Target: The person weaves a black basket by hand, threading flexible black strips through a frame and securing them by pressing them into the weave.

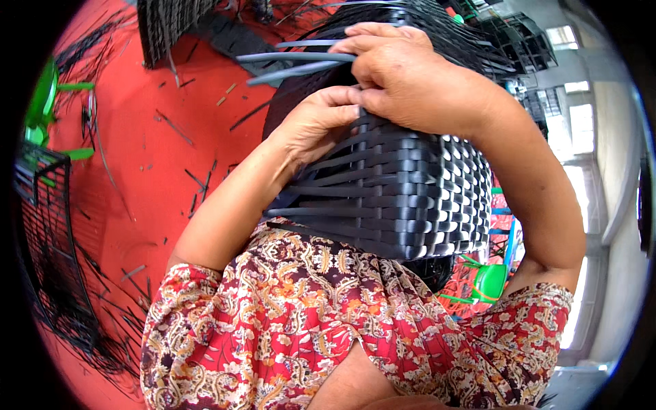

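Observation:
A partly woven basket (383,184) of flat black plastic strips leans against my lap, with a black-and-white checked side to the right. At its upper edge my left hand (318,119) is closed, thumb and fingers pinching a strip by the weave. My right hand (396,75) lies over the same edge just above it, fingers curled around strips, the two hands touching. Loose dark grey strip ends (301,68) stick out to the left from under my right hand. The fingertips of both hands are partly hidden.
Long unwoven strips (451,34) fan out beyond my right hand. Strip scraps (174,126) lie scattered over the red floor (137,225). A black wire rack (58,232) and a green chair (44,96) stand at the left; another green seat (489,281) is under my right arm.

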